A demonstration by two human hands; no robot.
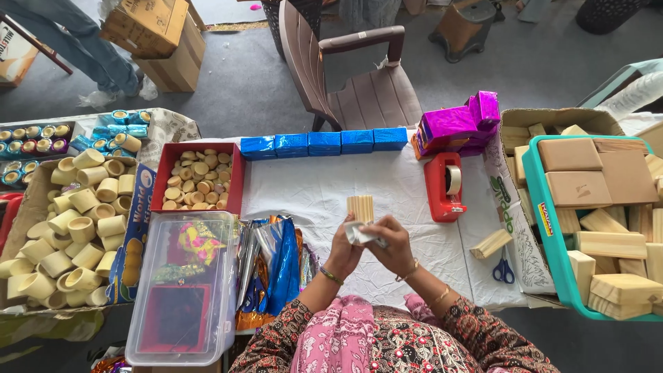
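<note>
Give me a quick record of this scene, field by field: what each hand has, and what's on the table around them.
Left hand: grips wooden block from below
Right hand: holds white cloth against block
Row behind: five blue foil-wrapped blocks
Right of hands: red tape dispenser, blue scissors
Far right: teal crate of wooden blocks
Left: red tray of wooden discs

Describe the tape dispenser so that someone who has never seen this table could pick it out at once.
Start at the white cloth covering the table, then look along its far edge to the pile of purple foil blocks. Just below that pile stands the tape dispenser, right of the raised hands. It is the only red plastic tool there, with a pale tape roll set in it, unlike the flat red tray at the left.
</note>
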